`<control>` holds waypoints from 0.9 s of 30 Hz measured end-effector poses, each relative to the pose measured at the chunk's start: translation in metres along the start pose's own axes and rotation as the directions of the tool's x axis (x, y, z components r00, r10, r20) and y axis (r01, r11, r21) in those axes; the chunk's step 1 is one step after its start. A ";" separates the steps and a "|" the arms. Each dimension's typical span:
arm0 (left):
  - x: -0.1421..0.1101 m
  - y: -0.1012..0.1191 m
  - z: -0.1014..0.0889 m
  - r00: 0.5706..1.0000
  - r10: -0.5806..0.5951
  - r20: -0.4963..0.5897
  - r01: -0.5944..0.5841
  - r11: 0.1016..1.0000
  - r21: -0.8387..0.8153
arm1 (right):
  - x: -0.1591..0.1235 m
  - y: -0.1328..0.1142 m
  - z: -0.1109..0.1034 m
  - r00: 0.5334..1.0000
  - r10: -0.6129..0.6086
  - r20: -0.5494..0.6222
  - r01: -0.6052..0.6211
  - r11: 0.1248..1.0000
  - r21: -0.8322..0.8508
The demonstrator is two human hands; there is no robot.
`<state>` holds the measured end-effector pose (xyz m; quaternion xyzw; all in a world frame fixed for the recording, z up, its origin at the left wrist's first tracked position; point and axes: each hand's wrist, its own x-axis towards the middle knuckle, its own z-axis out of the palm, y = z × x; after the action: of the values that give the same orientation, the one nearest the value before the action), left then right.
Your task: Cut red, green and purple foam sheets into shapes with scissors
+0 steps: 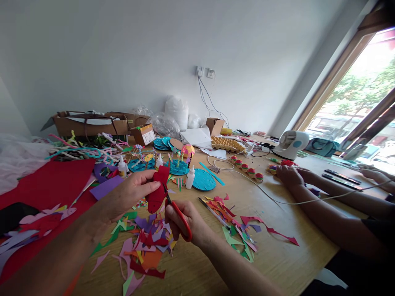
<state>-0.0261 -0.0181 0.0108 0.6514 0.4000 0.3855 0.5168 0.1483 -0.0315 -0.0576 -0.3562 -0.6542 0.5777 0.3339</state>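
Observation:
My left hand (140, 190) pinches a piece of red paper (156, 199) between thumb and fingers, above the table. The paper has a rounded lower end with a drawn line and small dark marks. My right hand (188, 220) is closed around the orange-red handles of a pair of scissors (182, 220). Their dark blades point up and left and meet the red paper's right edge; how far they are apart is hard to make out. Below both hands lies a heap of coloured paper scraps (151, 242).
A white glue bottle (190, 177) stands beside a blue disc (203, 180). A pencil (212, 210) lies among scraps at right. Large red paper (40, 176) covers the left side. A co-worker's hands (290, 176) work by a white fan (290, 144); a white cable (277, 201) crosses the table.

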 end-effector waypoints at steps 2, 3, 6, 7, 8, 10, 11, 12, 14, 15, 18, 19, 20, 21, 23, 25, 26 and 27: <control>0.001 -0.001 0.000 1.000 -0.007 0.017 0.007 1.000 -0.018 | 0.000 0.000 0.000 1.000 -0.007 0.006 0.007 1.000 -0.007; 0.001 -0.001 0.000 1.000 -0.011 0.026 0.012 1.000 -0.029 | -0.001 -0.001 0.000 1.000 -0.009 0.011 0.009 1.000 -0.007; 0.001 0.000 0.000 0.999 -0.024 0.041 0.026 0.998 -0.054 | -0.002 -0.006 0.000 1.000 -0.001 0.017 0.001 1.000 -0.010; 0.001 0.000 0.000 0.999 -0.028 0.044 0.030 0.998 -0.058 | -0.003 -0.008 0.000 1.000 0.003 0.015 -0.002 1.000 -0.015; 0.000 0.001 0.000 0.998 -0.031 0.045 0.034 0.998 -0.058 | -0.003 -0.009 0.000 1.000 0.006 0.011 -0.006 1.000 -0.021; -0.001 0.001 -0.001 0.998 -0.039 0.046 0.042 0.998 -0.052 | -0.004 -0.010 0.000 1.000 0.010 0.003 -0.010 0.999 -0.035; -0.001 0.001 -0.001 0.998 -0.042 0.049 0.044 0.998 -0.046 | -0.004 -0.010 0.000 1.000 0.013 -0.001 -0.013 0.999 -0.040; -0.002 0.001 -0.001 0.998 -0.043 0.052 0.045 0.998 -0.038 | -0.003 -0.010 0.000 1.000 0.018 -0.005 -0.018 0.999 -0.042; -0.002 0.001 -0.002 0.998 -0.039 0.057 0.040 0.999 -0.015 | -0.003 -0.009 0.000 0.999 0.031 -0.018 -0.031 0.999 -0.038; -0.002 0.000 -0.002 0.998 -0.034 0.057 0.035 0.999 -0.003 | -0.003 -0.009 0.001 0.999 0.035 -0.022 -0.036 0.999 -0.036; -0.001 0.000 -0.003 0.999 -0.027 0.044 0.026 0.999 0.021 | -0.003 -0.010 0.001 0.999 0.036 -0.027 -0.037 0.999 -0.035; -0.001 0.000 -0.002 0.999 -0.025 0.040 0.024 0.999 0.022 | -0.003 -0.010 0.001 0.999 0.036 -0.025 -0.037 0.999 -0.035; -0.001 0.000 -0.002 0.999 -0.024 0.038 0.023 1.000 0.018 | -0.003 -0.010 0.002 0.999 0.035 -0.023 -0.036 0.999 -0.033; -0.001 -0.001 -0.002 0.999 -0.020 0.036 0.020 1.000 0.012 | -0.003 -0.010 0.002 0.999 0.032 -0.020 -0.032 0.999 -0.030; 0.000 -0.002 0.000 1.000 -0.008 0.028 0.008 1.000 -0.006 | -0.003 -0.010 0.002 1.000 0.018 -0.012 -0.019 1.000 -0.024; 0.001 -0.003 0.001 1.000 0.000 0.022 0.000 1.000 -0.020 | -0.003 -0.010 0.001 1.000 0.005 -0.009 -0.005 1.000 -0.020; 0.002 -0.004 0.001 1.000 0.004 0.021 -0.003 1.000 -0.025 | -0.003 -0.010 0.001 1.000 0.001 -0.007 -0.001 1.000 -0.017; 0.002 -0.004 0.002 1.000 0.007 0.020 -0.006 1.000 -0.029 | -0.003 -0.010 0.001 1.000 0.001 -0.006 -0.001 1.000 -0.013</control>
<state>-0.0243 -0.0159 0.0066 0.6490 0.3873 0.3863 0.5287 0.1484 -0.0354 -0.0481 -0.3603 -0.6566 0.5725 0.3335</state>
